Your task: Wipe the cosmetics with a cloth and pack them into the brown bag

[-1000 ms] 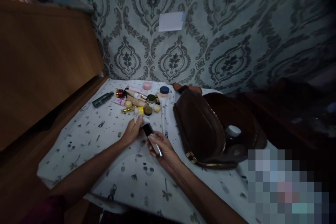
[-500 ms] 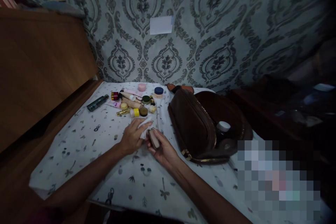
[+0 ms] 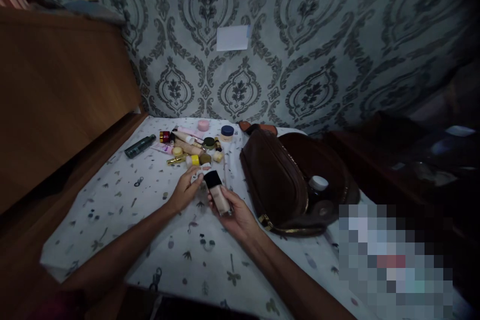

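My right hand (image 3: 238,217) is wrapped round a foundation bottle (image 3: 219,198) with a black cap and beige contents, tilted so its cap points up and left. Just left of the cap, my left hand (image 3: 184,189) pinches a crumpled white wipe (image 3: 198,173). Beyond both hands lies a group of cosmetics: a yellow-banded jar (image 3: 192,160), a gold tube (image 3: 176,160), a dark green-lidded jar (image 3: 209,143) and several tubes. To the right of my right hand sits an open brown leather bag (image 3: 268,180).
A patterned white cloth (image 3: 112,210) covers the surface. A dark green bottle (image 3: 140,147) lies at the left, and a blue-lidded jar (image 3: 227,133) stands at the back. A white-capped bottle (image 3: 318,183) is in the bag. A wooden cabinet (image 3: 67,90) borders the left side.
The black cap of the foundation bottle now shows, as my left hand with the wipe has drawn slightly left, away from it. The bottle has turned in my right hand.
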The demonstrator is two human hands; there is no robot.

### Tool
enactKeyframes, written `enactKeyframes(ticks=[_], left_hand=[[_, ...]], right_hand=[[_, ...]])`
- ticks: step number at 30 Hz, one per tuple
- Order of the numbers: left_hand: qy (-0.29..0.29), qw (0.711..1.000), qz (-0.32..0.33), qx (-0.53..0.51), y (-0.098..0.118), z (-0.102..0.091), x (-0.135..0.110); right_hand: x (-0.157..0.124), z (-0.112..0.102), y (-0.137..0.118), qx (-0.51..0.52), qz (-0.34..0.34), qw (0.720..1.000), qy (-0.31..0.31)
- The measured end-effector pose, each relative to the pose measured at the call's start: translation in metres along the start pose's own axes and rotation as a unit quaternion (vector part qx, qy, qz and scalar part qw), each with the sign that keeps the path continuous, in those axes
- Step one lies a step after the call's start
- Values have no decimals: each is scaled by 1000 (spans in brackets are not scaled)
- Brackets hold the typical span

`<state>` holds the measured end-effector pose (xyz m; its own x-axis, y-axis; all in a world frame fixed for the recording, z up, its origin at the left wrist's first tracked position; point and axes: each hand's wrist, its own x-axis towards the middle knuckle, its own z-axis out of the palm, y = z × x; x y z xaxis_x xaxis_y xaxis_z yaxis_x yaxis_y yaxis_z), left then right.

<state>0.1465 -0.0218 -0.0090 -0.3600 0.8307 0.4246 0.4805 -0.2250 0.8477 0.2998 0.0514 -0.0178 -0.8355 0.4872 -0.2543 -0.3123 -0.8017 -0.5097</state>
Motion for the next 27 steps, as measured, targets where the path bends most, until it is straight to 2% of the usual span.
enactKeyframes(ticks=[5, 10, 14, 19, 22, 27], left_hand=[[28, 997, 27, 61, -3, 1, -2], [44, 971, 130, 194, -9, 2, -9], [1, 939, 226, 260, -5, 4, -14], [-74, 912, 316, 253, 5, 10, -18], [-71, 911, 315, 257, 4, 9, -19], [2, 946, 211, 245, -1, 0, -12]], right_hand=[[1, 1, 0, 6, 2, 1000, 10], [2, 2, 2, 18, 3, 1000, 9], [6, 1, 2, 46, 10, 998, 40], [9, 2, -3, 85, 0, 993, 82], [6, 3, -4, 66, -13, 995, 67], [0, 5, -2, 24, -2, 999, 21]])
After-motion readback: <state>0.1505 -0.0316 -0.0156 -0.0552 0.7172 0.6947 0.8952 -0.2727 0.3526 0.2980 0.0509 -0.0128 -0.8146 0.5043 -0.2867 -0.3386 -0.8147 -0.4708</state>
